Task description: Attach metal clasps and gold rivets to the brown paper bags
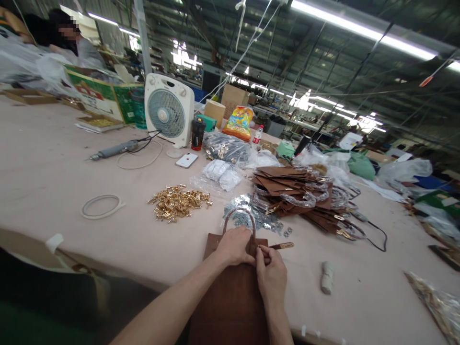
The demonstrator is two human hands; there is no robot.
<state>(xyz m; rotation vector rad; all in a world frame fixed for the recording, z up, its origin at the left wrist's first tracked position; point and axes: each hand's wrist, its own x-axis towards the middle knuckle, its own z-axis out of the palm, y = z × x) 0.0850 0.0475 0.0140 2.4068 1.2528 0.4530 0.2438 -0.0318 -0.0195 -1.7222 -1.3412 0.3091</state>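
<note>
A brown bag panel with a plastic-wrapped handle hangs over the table's front edge. My left hand lies over its top at the handle's base, thumb to the right, fingers curled round the panel. At the panel's upper right, my right hand is closed in a pinch; what sits between thumb and finger is too small to make out. Just beyond its fingers a brown strap with a gold metal tip sticks out to the right. Grey metal plates lie behind the handle.
Gold metal fittings are heaped left of the bag panel. Stacked brown bag panels lie at the right. Farther back are a fan, a phone, a corded electric screwdriver and a dark cup. A person is at far left.
</note>
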